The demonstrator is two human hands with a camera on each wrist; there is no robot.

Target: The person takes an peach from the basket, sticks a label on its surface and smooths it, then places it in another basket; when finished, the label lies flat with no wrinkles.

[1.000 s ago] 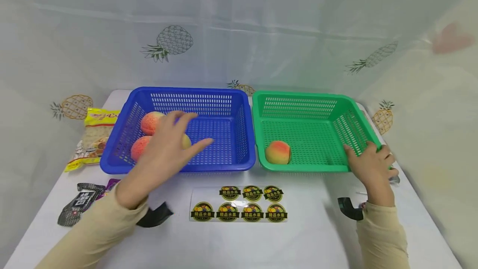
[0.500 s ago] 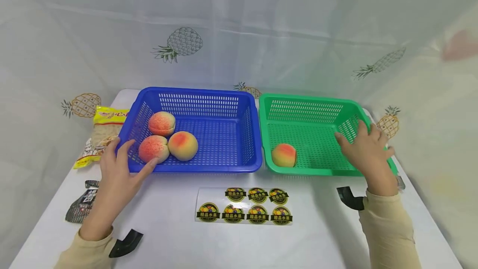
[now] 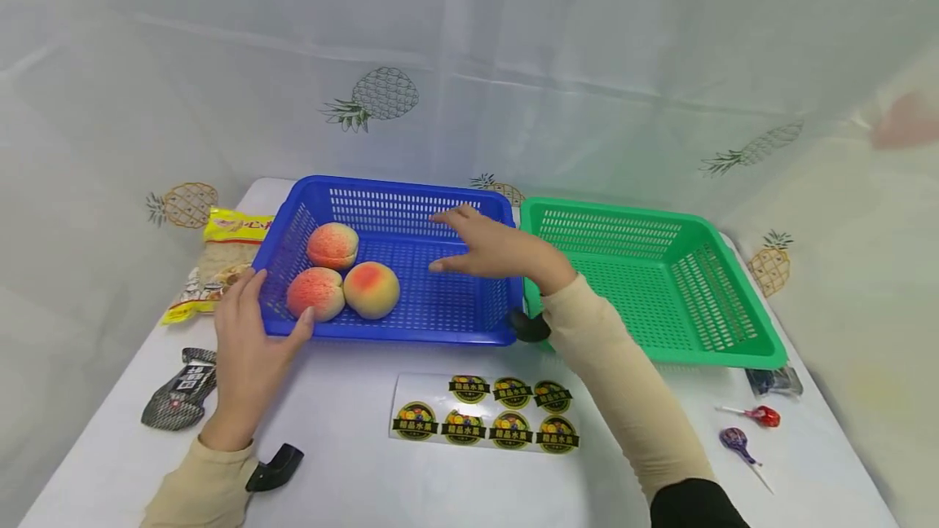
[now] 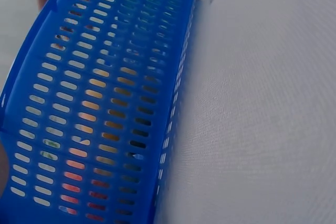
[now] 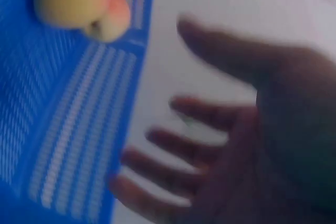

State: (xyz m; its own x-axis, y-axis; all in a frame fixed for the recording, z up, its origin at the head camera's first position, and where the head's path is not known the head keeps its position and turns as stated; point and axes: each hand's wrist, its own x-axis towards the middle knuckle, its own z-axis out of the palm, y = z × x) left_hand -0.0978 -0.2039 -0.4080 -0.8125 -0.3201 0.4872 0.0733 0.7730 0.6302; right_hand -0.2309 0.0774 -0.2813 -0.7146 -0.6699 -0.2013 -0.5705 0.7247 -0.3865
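Inside the blue basket (image 3: pixel 433 339) three peaches lie grouped at its left end: a reddish one at the back (image 3: pixel 333 246), another reddish one in front (image 3: pixel 316 294) and a yellower one (image 3: pixel 372 290). My left hand (image 3: pixel 248 353) rests at that basket's front left corner, fingers along the left rim and thumb over the front rim. My right hand (image 3: pixel 495 247) reaches over the basket's right half, palm bare in the right wrist view, thumb and fingers apart with nothing between them. Its forearm crosses the green basket (image 3: pixel 722 359) and covers the front left part inside.
A sheet of round fruit stickers (image 3: pixel 484 414) lies in front of the baskets. At left are a yellow snack bag (image 3: pixel 220 263) and a black packet (image 3: pixel 179 398). A red lollipop (image 3: pixel 764 415), a purple lollipop (image 3: pixel 735 440) and a dark wrapper (image 3: pixel 774 382) lie at right.
My left hand has drawn back from over the blue basket to its front left corner. My right hand has left the green basket's right side and swung left. The green basket now stands slightly turned.
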